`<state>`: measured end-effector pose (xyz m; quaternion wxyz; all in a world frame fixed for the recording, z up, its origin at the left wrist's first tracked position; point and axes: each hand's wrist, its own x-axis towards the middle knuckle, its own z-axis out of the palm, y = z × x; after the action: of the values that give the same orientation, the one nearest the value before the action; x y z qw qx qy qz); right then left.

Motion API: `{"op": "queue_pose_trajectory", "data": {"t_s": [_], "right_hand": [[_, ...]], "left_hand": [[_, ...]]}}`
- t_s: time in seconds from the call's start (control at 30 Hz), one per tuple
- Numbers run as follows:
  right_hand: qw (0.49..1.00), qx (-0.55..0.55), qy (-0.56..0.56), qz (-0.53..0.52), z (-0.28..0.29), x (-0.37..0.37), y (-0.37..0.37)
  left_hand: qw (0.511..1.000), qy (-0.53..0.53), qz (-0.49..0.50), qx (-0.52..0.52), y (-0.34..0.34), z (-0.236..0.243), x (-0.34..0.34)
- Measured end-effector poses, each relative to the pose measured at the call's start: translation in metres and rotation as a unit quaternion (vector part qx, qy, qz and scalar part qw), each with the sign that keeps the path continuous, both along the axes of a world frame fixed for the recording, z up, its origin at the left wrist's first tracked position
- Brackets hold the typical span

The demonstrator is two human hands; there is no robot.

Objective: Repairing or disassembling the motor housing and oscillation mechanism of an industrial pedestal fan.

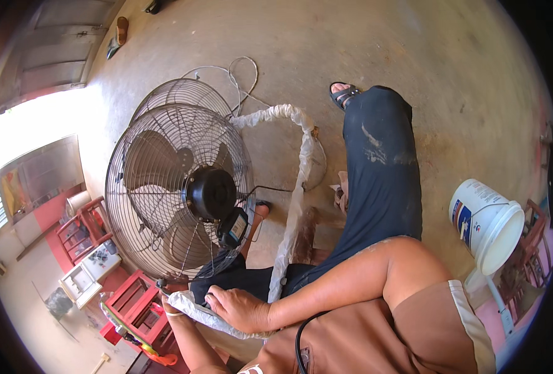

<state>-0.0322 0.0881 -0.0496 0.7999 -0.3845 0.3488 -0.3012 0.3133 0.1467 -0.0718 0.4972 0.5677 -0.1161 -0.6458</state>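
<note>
A metal cage fan (164, 187) with a black motor (211, 193) leans against my knees, rear side toward me. A bent tube wrapped in white plastic (295, 199) arcs from the floor down to my lap. My right hand (239, 308) lies on the tube's near end, fingers curled over the wrap. My left hand (171, 307) grips the same end from the left and is mostly hidden by the plastic. A small black box with a label (234, 227) hangs below the motor.
A loose round grille (179, 93) and a coiled cable (242, 71) lie on the concrete floor behind the fan. A white bucket (485, 224) stands at right. Red crates (136, 305) and a red rack (83, 230) sit at left. My leg in dark trousers (379, 174) stretches forward.
</note>
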Motion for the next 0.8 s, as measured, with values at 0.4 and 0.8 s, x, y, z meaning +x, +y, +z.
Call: {"op": "queue_pose_trajectory", "data": {"t_s": [0.4,0.8], "right_hand": [[0.998,0.046,-0.031,0.032,0.000,0.007,0.004],[0.997,0.043,-0.031,0.055,-0.007,0.029,0.017]], "left_hand": [[0.996,-0.059,-0.054,-0.043,0.020,-0.008,0.007],[0.994,0.031,-0.066,-0.077,0.028,-0.025,0.017]]}}
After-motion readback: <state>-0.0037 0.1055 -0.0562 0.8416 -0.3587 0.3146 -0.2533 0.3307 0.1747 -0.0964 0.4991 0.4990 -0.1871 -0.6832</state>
